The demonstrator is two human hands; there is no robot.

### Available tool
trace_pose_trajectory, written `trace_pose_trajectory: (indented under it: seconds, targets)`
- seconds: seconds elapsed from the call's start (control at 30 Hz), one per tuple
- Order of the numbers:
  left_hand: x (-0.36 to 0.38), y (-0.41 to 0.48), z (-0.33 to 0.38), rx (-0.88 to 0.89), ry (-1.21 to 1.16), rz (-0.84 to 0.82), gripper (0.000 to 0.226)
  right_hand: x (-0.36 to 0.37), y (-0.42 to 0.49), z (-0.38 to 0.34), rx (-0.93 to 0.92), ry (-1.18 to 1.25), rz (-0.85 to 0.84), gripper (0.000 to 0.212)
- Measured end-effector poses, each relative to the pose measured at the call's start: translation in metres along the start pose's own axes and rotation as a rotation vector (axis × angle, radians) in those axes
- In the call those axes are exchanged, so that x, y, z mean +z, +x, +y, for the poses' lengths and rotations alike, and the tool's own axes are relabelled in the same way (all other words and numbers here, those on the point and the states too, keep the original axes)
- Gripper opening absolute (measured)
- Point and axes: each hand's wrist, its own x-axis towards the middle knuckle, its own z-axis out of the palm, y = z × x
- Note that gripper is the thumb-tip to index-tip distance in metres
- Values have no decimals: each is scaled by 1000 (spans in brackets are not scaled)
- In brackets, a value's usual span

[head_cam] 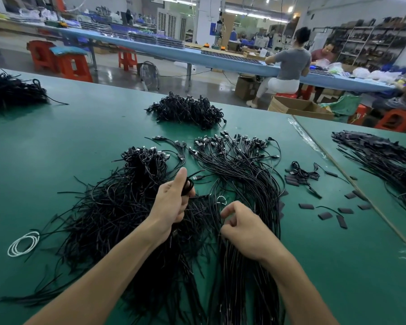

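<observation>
My left hand (171, 202) grips a small coil of black USB cable (188, 185) between thumb and fingers, its plug end (198, 177) sticking out to the right. My right hand (242, 228) hovers over a spread of loose black cables (244, 174), fingers curled, and seems to pinch a thin black tie; the hold is hard to make out. Under my left forearm lies a heap of black twist ties (113, 214). A mound of coiled cables (148, 158) sits just beyond my left hand.
On the green table (68, 141) lie another bundled cable pile (188, 110) farther back, a pile at far left (10, 90), a white cable coil (22, 243), scattered black sleeves (326, 215) and a cable heap at right (389, 160). People sit at a blue bench (288, 64) behind.
</observation>
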Motion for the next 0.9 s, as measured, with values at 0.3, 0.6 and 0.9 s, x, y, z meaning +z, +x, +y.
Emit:
trace_pose_trajectory:
  seconds: [0.3,0.6,0.9]
  targets:
    - [11,-16,0,60,66,-157,62,-4,1,-2,-213,403,233,26]
    - [25,-28,-3,14,-14,-314,29,-1,-8,-19,-537,466,397,34]
    - [27,-30,1,170,-32,-275,47,-4,-15,-17,-441,444,285,29]
